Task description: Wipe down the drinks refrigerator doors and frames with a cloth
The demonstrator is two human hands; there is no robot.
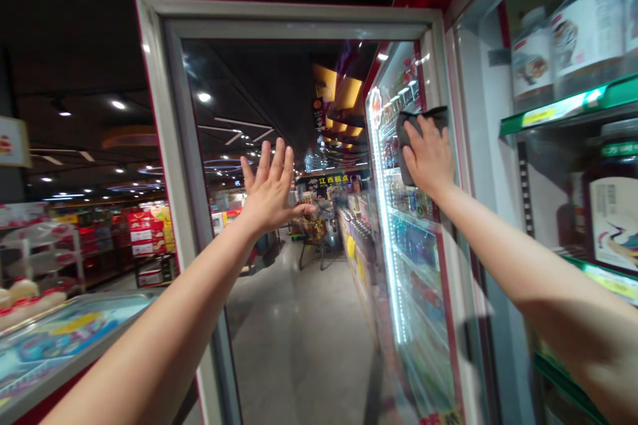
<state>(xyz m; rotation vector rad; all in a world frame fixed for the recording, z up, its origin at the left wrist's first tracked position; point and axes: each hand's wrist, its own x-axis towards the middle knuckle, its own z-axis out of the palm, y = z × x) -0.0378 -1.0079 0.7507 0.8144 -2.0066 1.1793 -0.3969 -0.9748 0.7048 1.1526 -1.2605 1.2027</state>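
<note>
A glass cooler door with a pale grey metal frame (pixel 294 11) stands swung open in front of me. My right hand (pixel 428 156) presses a dark grey cloth (pixel 409 146) flat against the glass near the door's upper right edge. My left hand (pixel 272 189) is raised with its fingers spread and holds nothing. It is in front of the same pane, near the middle, and I cannot tell whether the palm touches the glass.
Large jars stand on green-edged shelves (pixel 558 106) inside the cooler at right. A chest freezer (pixel 64 339) sits at lower left. Through the glass, a shopping cart (pixel 312 239) stands in the aisle beside lit drink coolers (pixel 409 246).
</note>
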